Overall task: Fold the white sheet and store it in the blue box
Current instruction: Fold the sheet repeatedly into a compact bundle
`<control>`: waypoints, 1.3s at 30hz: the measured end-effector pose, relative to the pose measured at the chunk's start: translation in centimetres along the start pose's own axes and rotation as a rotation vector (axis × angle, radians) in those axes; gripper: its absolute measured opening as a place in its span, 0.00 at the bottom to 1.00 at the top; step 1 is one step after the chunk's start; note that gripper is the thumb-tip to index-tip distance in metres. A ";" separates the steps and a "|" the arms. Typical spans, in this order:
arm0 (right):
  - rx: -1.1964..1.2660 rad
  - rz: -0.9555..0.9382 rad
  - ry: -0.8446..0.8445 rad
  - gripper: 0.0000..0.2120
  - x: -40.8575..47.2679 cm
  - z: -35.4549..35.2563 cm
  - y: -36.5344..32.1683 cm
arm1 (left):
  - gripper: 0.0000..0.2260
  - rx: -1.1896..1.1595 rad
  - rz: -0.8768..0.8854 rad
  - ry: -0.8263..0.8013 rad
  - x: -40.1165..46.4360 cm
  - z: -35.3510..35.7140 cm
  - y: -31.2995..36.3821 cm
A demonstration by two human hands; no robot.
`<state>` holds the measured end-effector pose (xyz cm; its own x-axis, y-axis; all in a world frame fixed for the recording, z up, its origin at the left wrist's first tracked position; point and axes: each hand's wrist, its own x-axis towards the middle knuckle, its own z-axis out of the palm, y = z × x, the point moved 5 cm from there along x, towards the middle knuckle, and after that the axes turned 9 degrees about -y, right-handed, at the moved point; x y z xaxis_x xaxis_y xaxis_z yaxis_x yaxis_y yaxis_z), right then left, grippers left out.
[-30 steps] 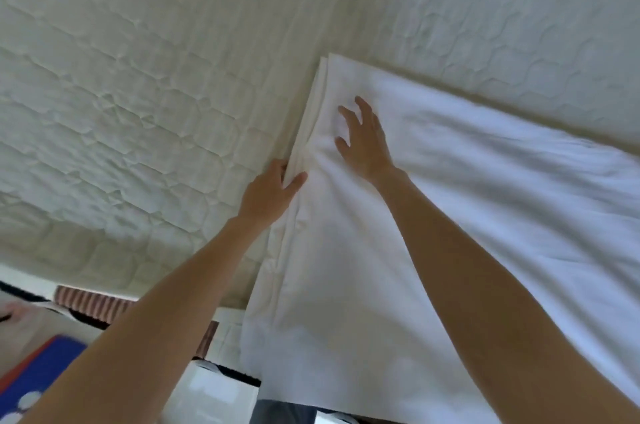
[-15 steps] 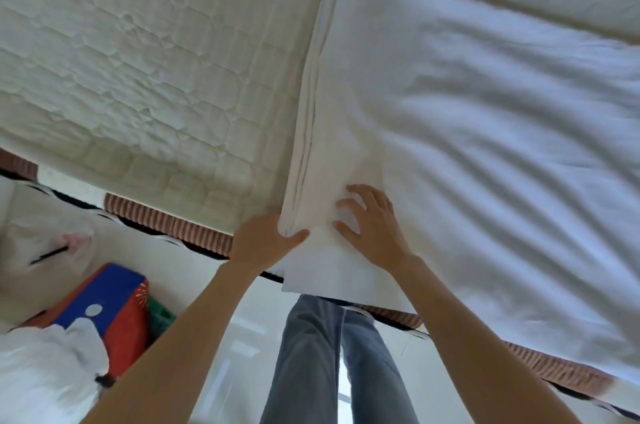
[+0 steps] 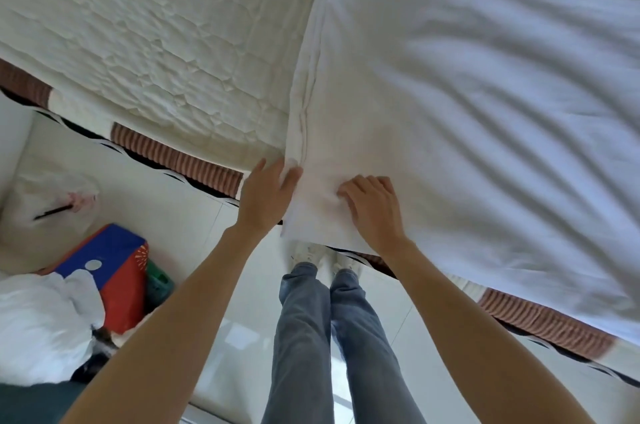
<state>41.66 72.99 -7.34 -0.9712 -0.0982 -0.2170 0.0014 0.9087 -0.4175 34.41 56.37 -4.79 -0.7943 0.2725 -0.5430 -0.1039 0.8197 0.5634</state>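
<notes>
The white sheet point(image 3: 467, 94) lies folded in layers on the quilted mattress point(image 3: 138, 42), its near corner hanging over the bed's edge. My left hand point(image 3: 266, 195) holds the sheet's left edge near that corner, thumb on top of the cloth. My right hand point(image 3: 372, 205) rests beside it on the sheet with fingers curled into the fabric, bunching it. A blue-topped box with red sides point(image 3: 107, 257) stands on the floor at the lower left.
The bed's striped brown border point(image 3: 180, 156) runs along the edge. White plastic bags point(image 3: 38, 323) lie beside the box on the pale tiled floor point(image 3: 180, 226). My legs in grey jeans point(image 3: 311, 337) stand against the bed.
Both hands slid down the sheet's left edge toward me, reaching the near corner at the bed's edge. My right fingers went from flat to curled into the cloth. The view tilted down.
</notes>
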 end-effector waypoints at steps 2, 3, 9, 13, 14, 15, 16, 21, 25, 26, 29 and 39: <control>0.077 -0.012 0.167 0.04 -0.7 -3.5 -0.3 | 0.13 -0.109 0.109 0.087 -0.2 -2.1 2.7; 0.099 -0.003 0.249 0.06 -1.0 -5.5 -0.5 | 0.15 -0.139 0.162 0.120 -0.5 -3.3 4.0; 0.047 0.053 0.230 0.06 -0.1 -7.6 -2.0 | 0.17 -0.160 0.036 0.015 0.0 -4.1 1.0; -0.009 -0.060 -0.171 0.24 -0.9 -0.9 -3.9 | 0.11 -0.040 -0.129 -0.136 0.0 -0.3 -5.6; -0.050 -0.076 -0.265 0.30 -1.4 0.9 -4.3 | 0.11 -0.054 -0.146 -0.141 0.0 0.4 -6.6; -0.103 -0.076 -0.346 0.36 -1.7 2.7 -4.5 | 0.10 -0.074 -0.159 -0.138 0.1 0.7 -7.2; -0.155 -0.057 -0.407 0.40 -2.0 4.4 -4.6 | 0.10 -0.102 -0.165 -0.128 0.3 0.8 -7.8; -0.315 -0.015 -0.329 0.36 -1.9 7.7 -4.7 | 0.19 -0.223 -0.206 -0.041 2.5 -0.1 -8.2; -0.363 -0.093 -0.250 0.34 -1.9 7.7 -5.4 | 0.14 0.027 -0.154 -0.052 3.8 -0.1 -6.7; -0.388 -0.103 -0.274 0.37 -2.0 8.0 -5.5 | 0.13 0.046 -0.157 -0.056 3.9 -0.1 -6.6; -0.472 -0.095 -0.292 0.31 -1.7 9.1 -6.0 | 0.10 -0.035 -0.156 -0.088 4.0 0.0 -7.6; 0.244 0.303 0.615 0.07 1.1 -7.4 -4.1 | 0.10 -0.179 -0.139 -0.213 3.1 0.3 -8.4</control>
<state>38.83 72.21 0.66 -0.8779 0.4544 0.1509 0.2748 0.7363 -0.6183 32.98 50.46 -11.42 -0.6235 0.2793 -0.7302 -0.3212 0.7600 0.5650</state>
